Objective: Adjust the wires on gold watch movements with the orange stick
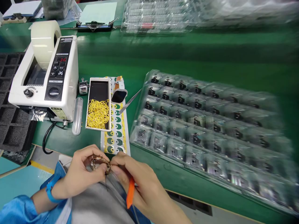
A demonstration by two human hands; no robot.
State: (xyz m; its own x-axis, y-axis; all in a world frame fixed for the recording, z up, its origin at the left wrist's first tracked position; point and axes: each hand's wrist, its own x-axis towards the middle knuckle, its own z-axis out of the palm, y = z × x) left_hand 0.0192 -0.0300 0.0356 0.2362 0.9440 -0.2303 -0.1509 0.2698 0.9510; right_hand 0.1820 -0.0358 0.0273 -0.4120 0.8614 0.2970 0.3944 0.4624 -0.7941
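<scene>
My left hand [81,174], with a blue band at the wrist, is closed around a small brass-coloured ring-shaped part [107,168]. A thin dark wire hangs from this ring's lower side. My right hand [146,186] is closed too, its thumb and forefinger pinched at the ring's right edge. Out of the right palm sticks an orange flat tool [130,193]; its working end is hidden by the fingers. Both hands are over my lap at the bench's front edge. Just beyond them lie a sticker sheet [127,137] and a white box [87,123] of yellow loops [98,113].
A tape dispenser [72,68] stands left, beside a black foam tray [16,137]. Tweezers [130,101], a smartwatch [119,95], a tally counter [83,87] and a clear plastic case [78,116] lie mid-bench. Clear trays [158,157] with black parts fill the right; a clipboard [94,26] is behind.
</scene>
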